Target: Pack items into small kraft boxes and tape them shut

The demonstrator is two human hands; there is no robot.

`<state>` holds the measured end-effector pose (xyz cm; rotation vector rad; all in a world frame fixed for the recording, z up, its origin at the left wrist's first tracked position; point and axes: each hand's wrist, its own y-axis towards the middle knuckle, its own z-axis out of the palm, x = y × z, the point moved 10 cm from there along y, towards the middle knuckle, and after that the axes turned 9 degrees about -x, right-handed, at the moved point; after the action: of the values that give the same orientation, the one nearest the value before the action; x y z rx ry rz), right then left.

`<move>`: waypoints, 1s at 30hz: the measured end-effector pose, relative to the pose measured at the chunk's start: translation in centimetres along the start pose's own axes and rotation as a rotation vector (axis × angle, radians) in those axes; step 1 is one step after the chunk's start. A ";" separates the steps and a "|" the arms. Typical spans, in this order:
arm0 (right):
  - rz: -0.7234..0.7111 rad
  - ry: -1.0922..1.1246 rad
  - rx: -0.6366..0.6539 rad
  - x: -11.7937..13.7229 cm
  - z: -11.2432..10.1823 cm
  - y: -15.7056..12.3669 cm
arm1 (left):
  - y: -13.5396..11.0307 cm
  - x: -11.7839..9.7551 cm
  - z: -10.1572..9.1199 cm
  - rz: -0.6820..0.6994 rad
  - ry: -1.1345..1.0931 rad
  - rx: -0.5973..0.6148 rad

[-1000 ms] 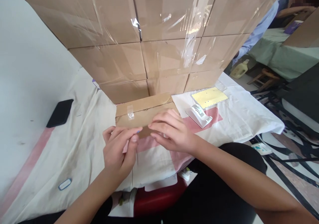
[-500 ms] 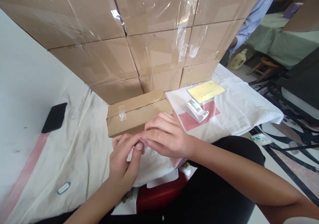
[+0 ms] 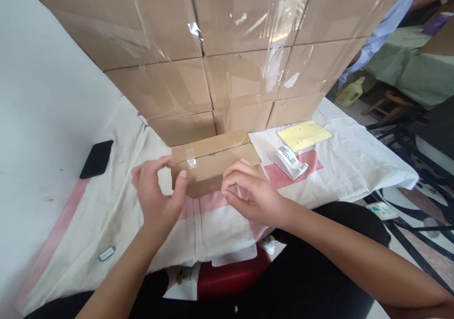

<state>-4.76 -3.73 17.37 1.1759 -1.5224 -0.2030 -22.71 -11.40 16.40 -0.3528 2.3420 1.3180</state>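
Note:
A small brown cardboard box (image 3: pixel 216 160), with a bit of clear tape on its lid seam, lies on the white cloth (image 3: pixel 106 215) in front of me. My left hand (image 3: pixel 156 193) curls round the box's left end, thumb on the front face and forefinger by the top corner. My right hand (image 3: pixel 248 191) rests against the box's front right, its fingers curled and pinched together; what they hold is hidden. A white tape dispenser (image 3: pixel 288 162) stands just right of the box.
A tall stack of film-wrapped cartons (image 3: pixel 213 35) rises right behind the small box. A yellow sheet (image 3: pixel 304 135) lies behind the dispenser, a black phone (image 3: pixel 96 159) at the left. Far right, a person's blue sleeve (image 3: pixel 383 25) shows by a green-covered table (image 3: pixel 407 68).
My hands were pinched together in front of the box; they have drawn apart. The left one has gone to the box's left end, the right one stays at the front right.

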 end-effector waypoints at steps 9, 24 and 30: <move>0.411 -0.079 0.138 -2.8 0.3 3.8 | -2.9 4.4 6.1 -0.413 -0.434 0.308; 0.449 -0.360 0.550 -6.4 3.3 7.2 | -6.7 0.1 6.3 -0.269 -0.426 0.330; 0.461 -0.269 0.580 -7.0 4.5 6.9 | -6.5 -0.1 6.0 -0.228 -0.429 0.303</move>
<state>-13.23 2.79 15.95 1.2256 -2.1307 0.4347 -18.44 -9.66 8.84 -0.2083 2.0249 0.8199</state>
